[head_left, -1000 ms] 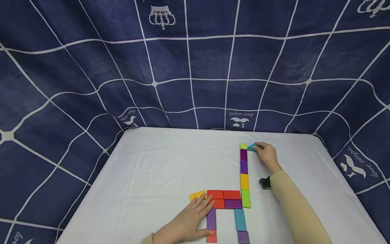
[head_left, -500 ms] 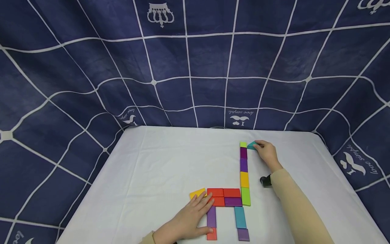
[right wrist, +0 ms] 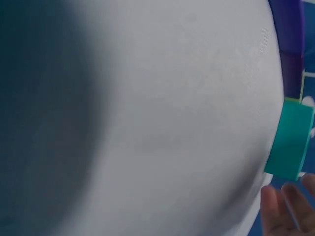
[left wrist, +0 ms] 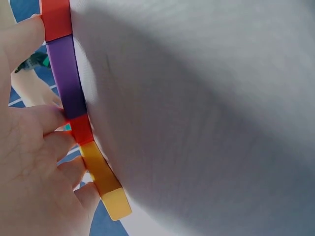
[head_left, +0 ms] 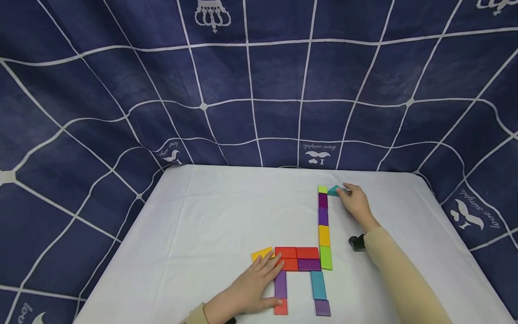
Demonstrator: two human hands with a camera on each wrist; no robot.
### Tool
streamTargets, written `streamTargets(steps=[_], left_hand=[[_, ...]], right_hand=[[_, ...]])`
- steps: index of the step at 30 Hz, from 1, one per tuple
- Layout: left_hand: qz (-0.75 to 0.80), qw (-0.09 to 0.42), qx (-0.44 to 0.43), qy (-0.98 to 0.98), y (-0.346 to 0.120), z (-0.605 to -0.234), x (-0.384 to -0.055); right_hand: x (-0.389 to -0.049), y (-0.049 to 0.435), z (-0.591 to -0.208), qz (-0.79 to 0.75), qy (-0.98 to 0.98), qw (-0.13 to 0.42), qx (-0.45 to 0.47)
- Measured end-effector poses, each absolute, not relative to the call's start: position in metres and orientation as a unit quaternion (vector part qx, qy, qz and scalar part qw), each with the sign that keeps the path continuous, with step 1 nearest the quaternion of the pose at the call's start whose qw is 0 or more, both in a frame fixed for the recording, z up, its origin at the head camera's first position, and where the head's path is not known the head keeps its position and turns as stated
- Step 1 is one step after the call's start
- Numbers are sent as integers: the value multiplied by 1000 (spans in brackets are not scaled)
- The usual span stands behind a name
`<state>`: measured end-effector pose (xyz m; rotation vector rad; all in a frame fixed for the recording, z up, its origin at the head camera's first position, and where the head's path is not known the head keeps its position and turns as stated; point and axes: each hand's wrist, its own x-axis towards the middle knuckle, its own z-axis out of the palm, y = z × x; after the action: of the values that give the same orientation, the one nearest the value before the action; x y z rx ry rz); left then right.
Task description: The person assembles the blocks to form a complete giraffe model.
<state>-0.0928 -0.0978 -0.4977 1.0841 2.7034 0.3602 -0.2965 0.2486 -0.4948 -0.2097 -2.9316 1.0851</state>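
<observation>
Flat coloured blocks form a figure on the white cloth. My left hand point(head_left: 252, 288) lies with fingers spread along its left side, fingertips at a red block point(head_left: 289, 264) and yellow block point(head_left: 262, 253), thumb at a lower red block point(head_left: 281, 308). A purple block point(left wrist: 66, 76) shows between thumb and fingers in the left wrist view. At the far end of a tall column, a teal triangular block point(head_left: 333, 191) sits beside the lime block point(head_left: 322, 189). My right hand point(head_left: 357, 203) is just right of it, fingers parted; the right wrist view shows a gap between fingertips and the teal block point(right wrist: 290, 140).
Below the lime block run dark purple, violet, yellow point(head_left: 324, 235) and green point(head_left: 325, 258) blocks. A teal block point(head_left: 318, 285) and purple block point(head_left: 322, 308) make the right leg. A dark wrist device point(head_left: 357, 243) hangs by the right sleeve. A navy curtain point(head_left: 275, 121) stands behind the table.
My right hand has let go of the teal triangular block and drawn slightly right, fingers parting. The left hand stays in place. The whole head view has shifted a little.
</observation>
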Motion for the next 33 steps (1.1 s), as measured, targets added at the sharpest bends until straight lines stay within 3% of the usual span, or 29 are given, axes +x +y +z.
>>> streamTargets(steps=[9,14,18,23,27,33], left_hand=[[122,117,361,917,-97,-498,-94],[117,104,366,917,-97,-501,-94],[117,99,370,916,-97,-502,-94],[118,103,365,917,-97,-499,-94],[125,115,358,918,-97,-497,-94],[124,123,354,919,-95,-496,-95]], right_hand=[[-239,235,-479,333,-942,46,7],[-191,220,-473,325,-940,38,91],[-153,211,-474,313,-937,1,156],[-117,203,-478,289,-928,-87,217],[-104,201,-480,277,-917,-143,249],[-100,203,-483,269,-913,-175,252]])
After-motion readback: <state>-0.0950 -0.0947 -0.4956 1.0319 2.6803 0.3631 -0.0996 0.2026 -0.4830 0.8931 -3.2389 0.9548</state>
